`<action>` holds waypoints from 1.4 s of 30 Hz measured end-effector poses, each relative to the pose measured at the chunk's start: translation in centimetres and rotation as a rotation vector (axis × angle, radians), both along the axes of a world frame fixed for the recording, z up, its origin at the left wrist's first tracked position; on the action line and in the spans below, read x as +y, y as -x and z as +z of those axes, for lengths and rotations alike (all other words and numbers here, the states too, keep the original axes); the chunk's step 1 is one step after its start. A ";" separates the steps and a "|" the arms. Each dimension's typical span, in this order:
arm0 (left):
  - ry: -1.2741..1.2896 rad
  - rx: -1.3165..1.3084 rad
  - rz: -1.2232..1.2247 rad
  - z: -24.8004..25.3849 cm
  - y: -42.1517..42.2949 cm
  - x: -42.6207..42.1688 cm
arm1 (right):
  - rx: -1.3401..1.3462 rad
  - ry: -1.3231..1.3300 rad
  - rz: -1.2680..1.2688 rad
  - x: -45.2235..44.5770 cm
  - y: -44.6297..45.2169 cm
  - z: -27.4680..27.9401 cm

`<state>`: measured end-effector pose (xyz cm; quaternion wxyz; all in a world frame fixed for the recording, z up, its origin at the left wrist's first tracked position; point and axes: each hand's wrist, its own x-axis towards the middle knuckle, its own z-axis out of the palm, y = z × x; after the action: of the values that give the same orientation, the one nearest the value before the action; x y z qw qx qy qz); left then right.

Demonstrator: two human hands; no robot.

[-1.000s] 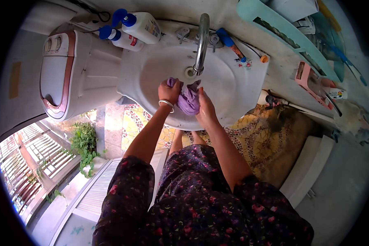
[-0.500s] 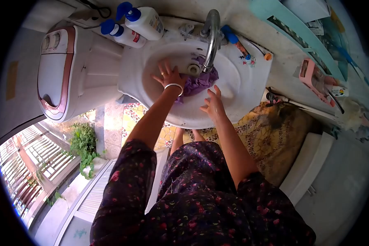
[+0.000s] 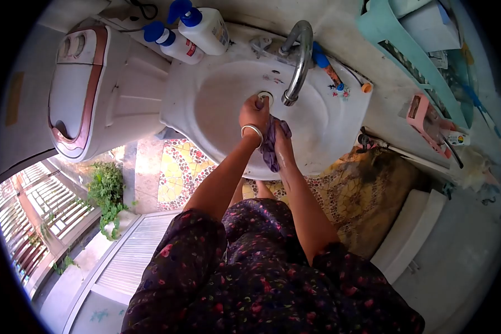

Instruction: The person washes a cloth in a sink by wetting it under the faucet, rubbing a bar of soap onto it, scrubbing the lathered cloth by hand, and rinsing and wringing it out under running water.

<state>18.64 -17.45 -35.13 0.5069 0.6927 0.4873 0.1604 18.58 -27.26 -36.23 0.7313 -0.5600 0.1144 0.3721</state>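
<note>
A wet-looking purple cloth [image 3: 269, 150] is bunched up over the front part of the white washbasin [image 3: 211, 94]. My left hand [image 3: 253, 116], with a bangle at the wrist, is closed around the cloth's upper end near the drain. Lower and to the right, my right hand [image 3: 283, 143] has its fingers wrapped on the same cloth, and part of it hangs down between my forearms. The chrome faucet [image 3: 300, 64] arches over the basin just beyond my hands. My fingers hide part of the cloth.
Two pump bottles [image 3: 206, 32] with blue tops stand at the basin's back left corner. A blue-handled brush [image 3: 325, 64] lies on the right ledge. A washing machine [image 3: 75, 94] is to the left. A teal rack [image 3: 412, 61] and a pink holder [image 3: 426, 122] hang at right.
Both hands were spread open over the basin, with the cloth lying in it near the drain. Now they have closed on the cloth and lifted it toward the basin's front.
</note>
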 end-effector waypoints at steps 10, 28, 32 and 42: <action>-0.057 -0.010 -0.106 0.7 0.4 -2.4 | 0.211 0.165 0.116 -0.2 -1.2 -0.6; -0.113 -0.267 -0.218 -4.8 1.5 -6.3 | 0.525 -0.176 0.041 -1.3 -8.5 -4.9; -0.213 -0.292 -0.327 2.2 2.2 -6.0 | 0.654 -0.727 0.316 -1.3 -6.1 -4.2; -0.233 -0.257 -0.149 0.0 3.0 -5.4 | 0.388 -0.460 0.165 -1.1 -3.3 -1.8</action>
<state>15.66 -22.87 -35.11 0.4917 0.7547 0.3442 0.2650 21.88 -28.38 -38.01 0.7707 -0.3060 0.1189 0.5462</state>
